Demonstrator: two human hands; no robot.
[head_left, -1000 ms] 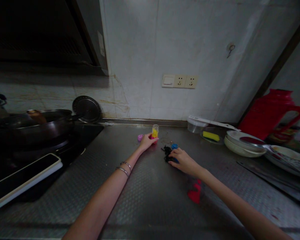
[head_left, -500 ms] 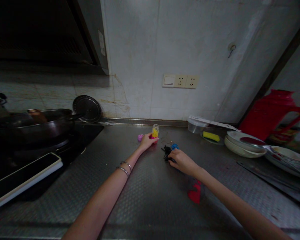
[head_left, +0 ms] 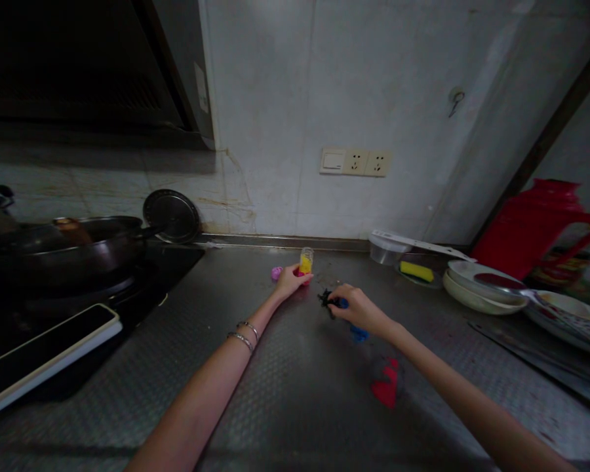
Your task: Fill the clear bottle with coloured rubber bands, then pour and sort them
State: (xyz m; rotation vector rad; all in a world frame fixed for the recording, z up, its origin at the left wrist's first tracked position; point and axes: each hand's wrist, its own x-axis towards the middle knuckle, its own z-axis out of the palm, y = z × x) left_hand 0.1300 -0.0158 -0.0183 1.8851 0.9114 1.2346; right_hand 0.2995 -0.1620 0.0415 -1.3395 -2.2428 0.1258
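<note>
My left hand is closed around a small clear jar standing on the metal counter. Yellow and reddish-pink pieces show inside the jar, and its top looks uncovered. Just left of that hand lies a small pink-purple round piece, like a cap. The fingertips of my right hand pinch at a tangle of thin black loops resembling small elastic bands. Blue pieces lie beneath and beside this hand. Closer to me, a flat red cluster rests beside my right forearm.
On the left are a phone, a stove with a pan, and a round lid leaning on the wall. To the right stand a plastic tub, a yellow sponge, stacked bowls, and a red thermos jug.
My right hand has shifted slightly, its fingers now pinching at the black tangle. Some blue pieces now show below the hand. My left hand stays on the jar.
</note>
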